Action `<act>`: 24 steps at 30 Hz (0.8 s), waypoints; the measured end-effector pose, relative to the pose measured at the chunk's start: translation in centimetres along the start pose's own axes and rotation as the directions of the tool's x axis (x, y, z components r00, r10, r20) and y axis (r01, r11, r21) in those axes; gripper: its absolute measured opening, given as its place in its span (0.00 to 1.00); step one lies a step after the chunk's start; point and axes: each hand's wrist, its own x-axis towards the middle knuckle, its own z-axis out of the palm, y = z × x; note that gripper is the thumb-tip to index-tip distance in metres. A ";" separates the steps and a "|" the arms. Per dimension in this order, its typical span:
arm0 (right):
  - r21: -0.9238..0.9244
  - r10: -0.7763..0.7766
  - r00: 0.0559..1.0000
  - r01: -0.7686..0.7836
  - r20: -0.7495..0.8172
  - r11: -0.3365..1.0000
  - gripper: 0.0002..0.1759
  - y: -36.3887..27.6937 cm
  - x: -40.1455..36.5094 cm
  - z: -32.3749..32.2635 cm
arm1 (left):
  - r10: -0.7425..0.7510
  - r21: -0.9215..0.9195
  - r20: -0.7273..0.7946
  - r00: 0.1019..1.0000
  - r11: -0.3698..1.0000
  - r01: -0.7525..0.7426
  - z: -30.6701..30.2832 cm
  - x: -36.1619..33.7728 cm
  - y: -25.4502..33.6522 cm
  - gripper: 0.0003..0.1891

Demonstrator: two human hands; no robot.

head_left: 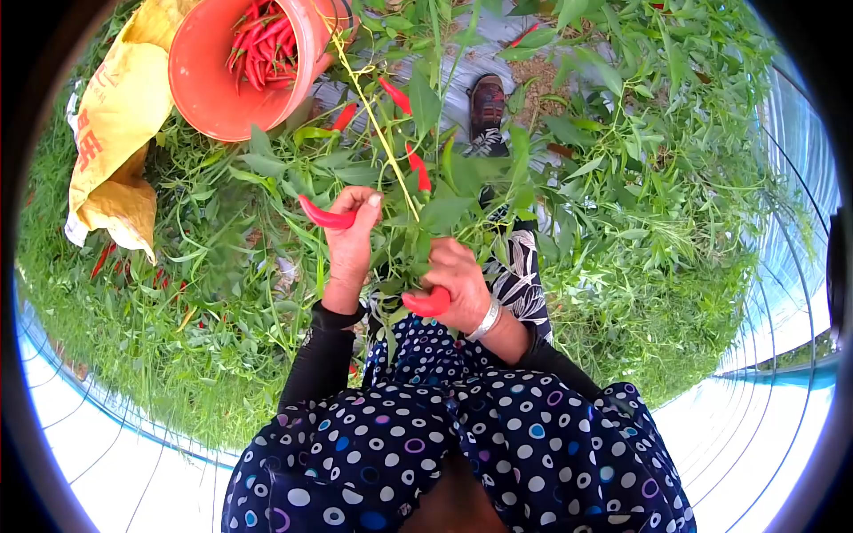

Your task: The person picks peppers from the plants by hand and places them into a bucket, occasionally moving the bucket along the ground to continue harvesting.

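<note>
My left hand [350,240] is closed on a red chili pepper [325,214], which points out to the left. Lower and to the right, my right hand [458,282] has its fingers curled round another red pepper [427,303], close against the leafy stems. Between and above both hands stands a pepper plant [444,213] with green leaves and a yellowish stem. More red peppers [418,169] hang on it just above my hands. Part of the right fingers is turned away from view.
An orange bucket [306,67] holding red peppers [264,49] lies tilted at the upper left, beside a yellow sack [120,115]. Dense plants and grass surround me. My shoe [487,102] rests on grey plastic sheeting. Curved greenhouse hoops [791,213] stand at the right.
</note>
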 end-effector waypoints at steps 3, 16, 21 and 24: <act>0.031 -0.008 0.988 0.003 0.154 1.000 0.16 -2.4 -2.0 -0.2 | 0.095 0.160 -0.003 0.995 0.983 -0.093 1.0 -0.6 -2.4 0.08; -0.455 0.710 0.696 -0.600 0.110 0.658 0.16 10.7 8.5 -0.6 | 0.028 0.059 -0.043 0.999 0.998 -0.026 1.6 -1.8 -4.0 0.04; 0.074 0.830 0.465 -0.882 0.309 0.466 0.16 11.4 7.4 2.1 | -0.183 -0.038 -0.005 0.983 0.982 0.183 1.6 -8.0 -6.0 0.04; 0.429 0.783 0.615 -0.686 -0.089 0.588 0.15 12.7 5.8 3.8 | 0.060 0.107 -0.118 0.991 0.993 -0.047 1.1 -8.0 -2.1 0.02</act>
